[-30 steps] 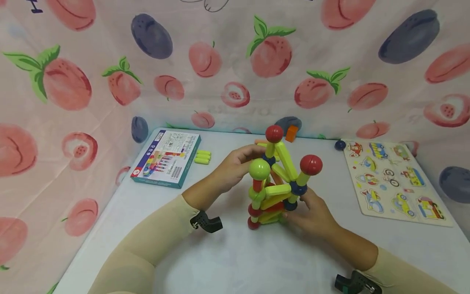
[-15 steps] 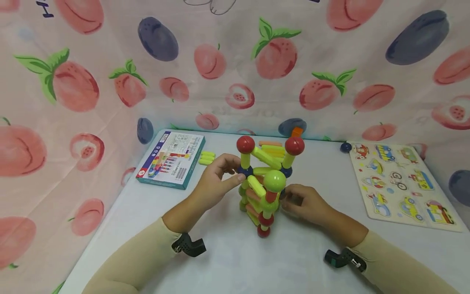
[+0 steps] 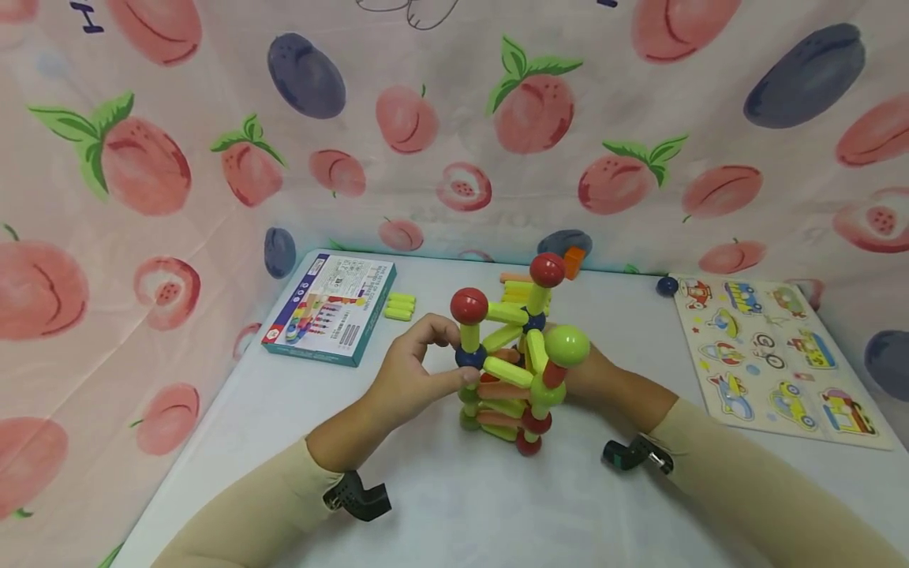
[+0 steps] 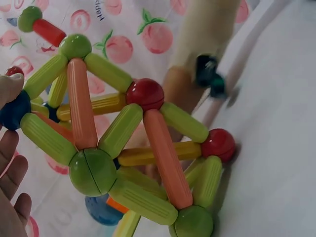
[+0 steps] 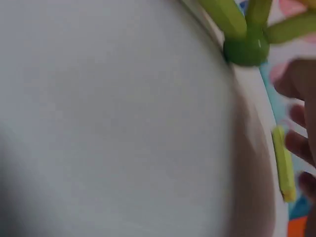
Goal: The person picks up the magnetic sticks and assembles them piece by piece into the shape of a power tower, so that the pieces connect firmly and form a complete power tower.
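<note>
A toy tower of coloured balls and sticks (image 3: 507, 372) stands on the table in the head view, topped by two red balls and a light green ball (image 3: 567, 345). My left hand (image 3: 415, 379) pinches a dark blue ball (image 3: 469, 356) at the tower's upper left, thumb in front. The left wrist view shows that thumb on the blue ball (image 4: 15, 111), the other fingers spread below. Behind the tower's right side is my right hand (image 3: 592, 372), its fingers hidden in the head view. In the right wrist view its fingers (image 5: 300, 143) are loosely bent, apart from a green ball (image 5: 247, 48).
A boxed toy set (image 3: 330, 308) lies at the back left, with a few green sticks (image 3: 401, 306) beside it. More sticks (image 3: 517, 292) and an orange block (image 3: 574, 261) lie behind the tower. At the right are a loose blue ball (image 3: 667, 286) and a picture puzzle board (image 3: 777, 359).
The tower has turned between the hands, its light green ball swinging from the left round the front to the right. My left hand has come to the blue ball; my right hand has moved behind the tower.
</note>
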`<state>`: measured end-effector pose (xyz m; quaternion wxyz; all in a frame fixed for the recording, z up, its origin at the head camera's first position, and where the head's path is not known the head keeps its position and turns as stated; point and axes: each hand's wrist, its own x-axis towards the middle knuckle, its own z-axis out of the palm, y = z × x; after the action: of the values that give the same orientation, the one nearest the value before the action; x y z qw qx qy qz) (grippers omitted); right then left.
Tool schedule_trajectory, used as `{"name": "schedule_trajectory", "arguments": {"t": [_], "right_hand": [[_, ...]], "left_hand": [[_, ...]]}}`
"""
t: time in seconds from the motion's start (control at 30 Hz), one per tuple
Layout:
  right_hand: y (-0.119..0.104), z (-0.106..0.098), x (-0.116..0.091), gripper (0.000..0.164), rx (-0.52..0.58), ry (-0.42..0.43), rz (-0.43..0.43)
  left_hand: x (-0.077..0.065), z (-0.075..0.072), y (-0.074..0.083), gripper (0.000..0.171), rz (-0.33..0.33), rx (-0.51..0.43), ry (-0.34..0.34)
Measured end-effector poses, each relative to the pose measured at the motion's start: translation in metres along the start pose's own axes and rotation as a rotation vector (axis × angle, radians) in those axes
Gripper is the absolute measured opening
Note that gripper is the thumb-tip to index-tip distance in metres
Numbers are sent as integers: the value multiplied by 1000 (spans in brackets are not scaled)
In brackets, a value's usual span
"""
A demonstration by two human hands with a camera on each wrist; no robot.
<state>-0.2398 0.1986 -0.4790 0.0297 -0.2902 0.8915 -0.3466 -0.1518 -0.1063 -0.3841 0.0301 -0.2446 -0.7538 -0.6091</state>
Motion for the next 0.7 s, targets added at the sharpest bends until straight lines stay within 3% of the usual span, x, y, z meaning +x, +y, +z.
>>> {"name": "schedule_trajectory", "arguments": {"t": [0.13,0.2,0.33,0.4,0.47,0.53,0.63,0.7], "right_hand": [[12,-16,29,24,-530,80,-53],[14,-20,39,28,-674,43,-19],[16,-23,47,28,-707,-25,52],[18,-25,48,28,-691,-18,71],[21,-26,49,27,-658,-1,101],[23,-27,48,26,-614,-9,140],[23,-30,45,26,-531,-39,220],[21,-34,39,26,-493,-98,270]], "left_hand": [[0,6,-3,39,76,-1,-41],[2,6,-8,43,170,-23,-68],[14,4,-19,63,366,-90,-93],[23,3,-22,70,402,-143,-96],[34,3,-22,68,382,-190,-105],[48,4,-20,54,325,-220,-134],[72,6,-15,37,241,-138,-213],[88,6,-11,39,199,-92,-302]]}}
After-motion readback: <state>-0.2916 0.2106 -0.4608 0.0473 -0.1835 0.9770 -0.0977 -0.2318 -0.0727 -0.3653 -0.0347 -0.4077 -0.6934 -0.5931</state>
